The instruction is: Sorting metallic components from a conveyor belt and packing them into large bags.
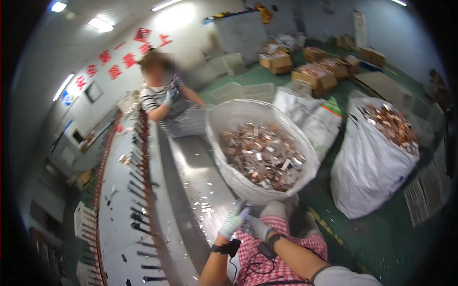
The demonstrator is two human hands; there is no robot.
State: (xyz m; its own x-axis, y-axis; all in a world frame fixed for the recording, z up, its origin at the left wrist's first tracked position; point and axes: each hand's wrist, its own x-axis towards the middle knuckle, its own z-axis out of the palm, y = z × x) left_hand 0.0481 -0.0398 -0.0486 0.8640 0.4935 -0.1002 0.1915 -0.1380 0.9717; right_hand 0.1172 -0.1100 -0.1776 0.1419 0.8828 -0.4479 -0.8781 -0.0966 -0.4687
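My left hand, in a pale glove with grey fingertips, is over the near end of the steel bench. Close beside it, above my lap, is my right hand, also gloved. The fingers of both hands are drawn together and nearly touch; what they hold, if anything, is too small and blurred to make out. Just beyond my hands stands a wide, open white sack, holding many small shiny silver and copper-coloured metal pieces. Small bright scraps lie on the bench near my left hand.
Left of the bench runs a long pale table edged with rows of dark-handled bars. A co-worker sits at its far end. Another full white sack stands on the right. Cardboard boxes are grouped at the back.
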